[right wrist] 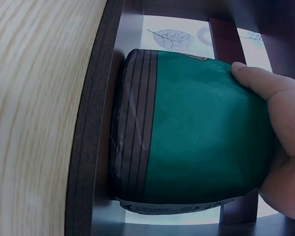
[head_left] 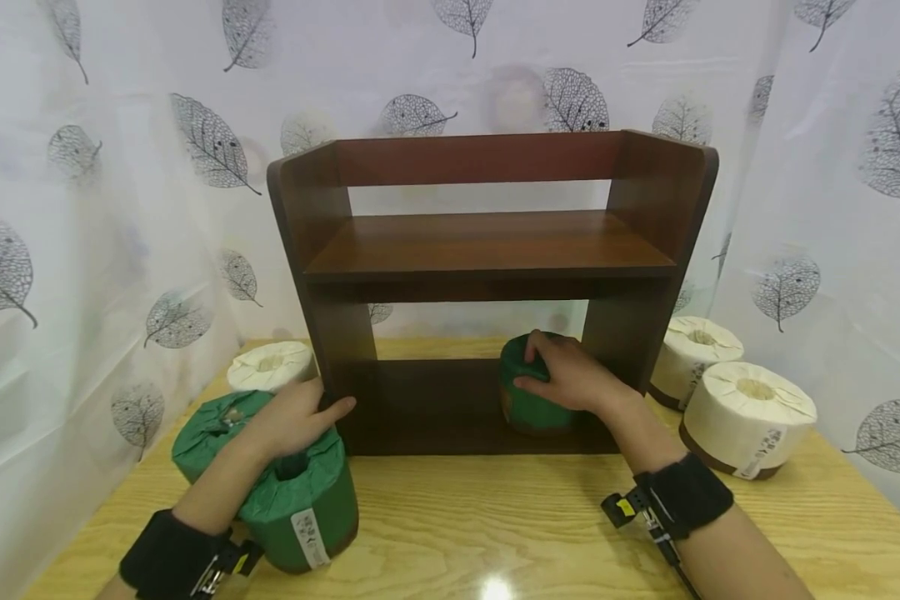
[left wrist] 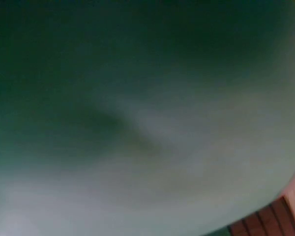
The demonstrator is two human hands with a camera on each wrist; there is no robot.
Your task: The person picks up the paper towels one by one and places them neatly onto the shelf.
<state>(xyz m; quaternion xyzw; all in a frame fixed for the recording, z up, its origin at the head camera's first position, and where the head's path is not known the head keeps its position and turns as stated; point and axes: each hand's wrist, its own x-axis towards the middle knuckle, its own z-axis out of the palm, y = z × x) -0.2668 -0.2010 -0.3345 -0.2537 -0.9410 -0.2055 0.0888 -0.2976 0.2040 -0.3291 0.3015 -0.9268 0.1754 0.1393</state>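
My right hand (head_left: 570,375) grips a green paper-wrapped toilet roll (right wrist: 206,128) from above, on the bottom board of a dark brown wooden shelf (head_left: 487,242). In the right wrist view the roll's brown striped end is close over that board. My left hand (head_left: 296,421) reaches over two green toilet rolls to the shelf's left side panel (head_left: 294,225). Its thumb lies across the panel's front edge, with the fingers on the outer side, mostly hidden. The front green roll (head_left: 300,500) and rear green roll (head_left: 213,429) stand below that arm. Blurred green fills most of the left wrist view.
A cream-wrapped roll (head_left: 272,367) stands behind the green ones, beside the shelf's left side. Two more cream rolls, a nearer roll (head_left: 746,417) and a farther roll (head_left: 693,350), stand on the right. Leaf-patterned curtain (head_left: 142,217) surrounds the wooden table (head_left: 450,525).
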